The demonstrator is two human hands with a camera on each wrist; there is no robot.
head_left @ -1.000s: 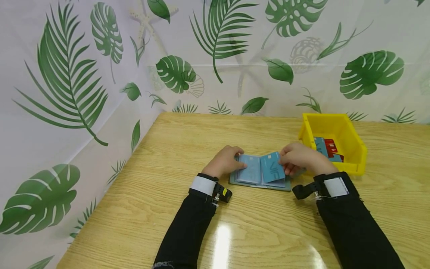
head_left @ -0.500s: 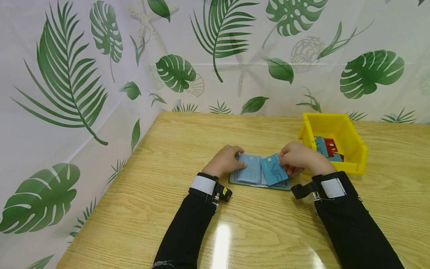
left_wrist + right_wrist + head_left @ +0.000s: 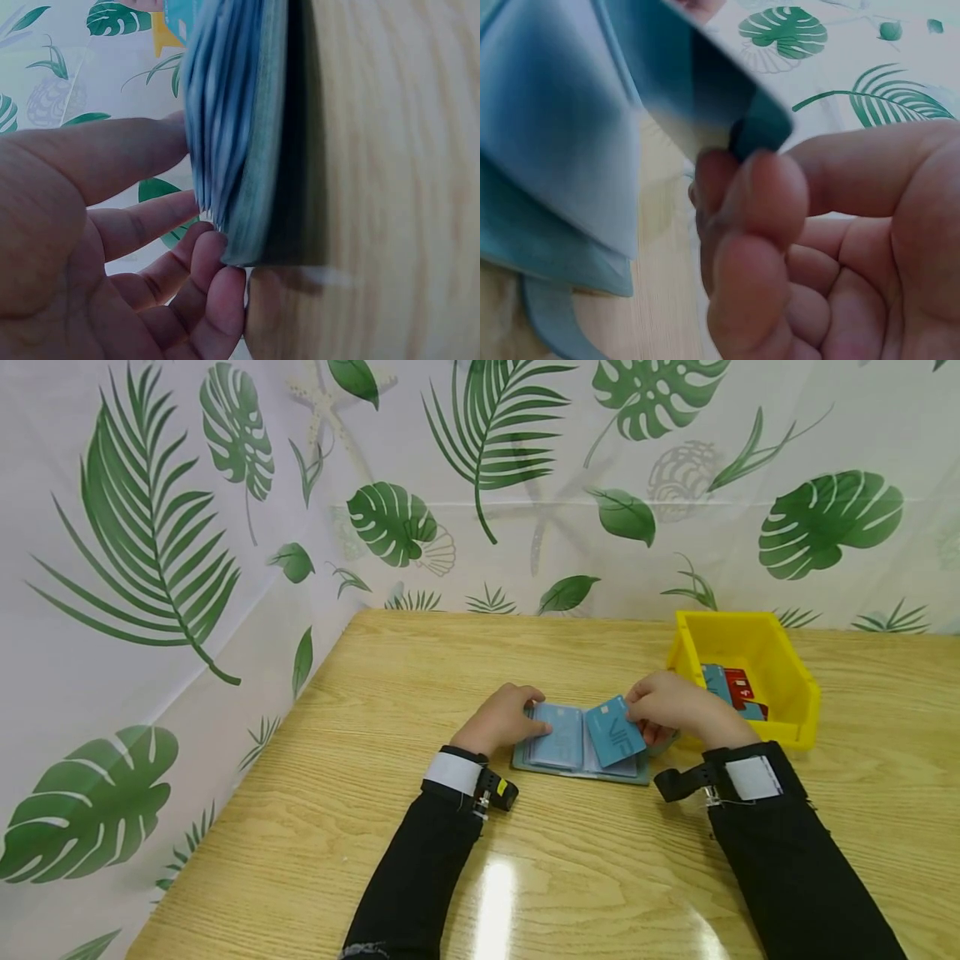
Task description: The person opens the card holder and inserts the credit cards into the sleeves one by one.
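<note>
A card holder (image 3: 556, 740) with clear plastic sleeves lies spread on the table, its cover grey-green. My left hand (image 3: 501, 720) holds its left side, thumb across the sleeves; in the left wrist view the fingertips (image 3: 225, 296) meet the cover's lower corner beside the stacked sleeves (image 3: 221, 112). Between thumb and fingers my right hand (image 3: 673, 706) pinches a blue card (image 3: 616, 732) printed "VIP" by its right edge. Tilted, the card overlaps the right-hand sleeve in the head view. The right wrist view shows its corner (image 3: 769, 124) in my fingertips and a strap (image 3: 551, 311) on the cover.
Behind my right hand stands a yellow bin (image 3: 797, 693) with several cards inside, including a red card (image 3: 738, 683) and blue ones. Leaf-patterned cloth (image 3: 525, 560) hangs along the table's back and left sides. Both wrists carry strapped cameras.
The blue card in my right hand swung lower and turned over the right-hand sleeve, then rose slightly. The right wrist shifted a little. My left hand stays in place on the card holder.
</note>
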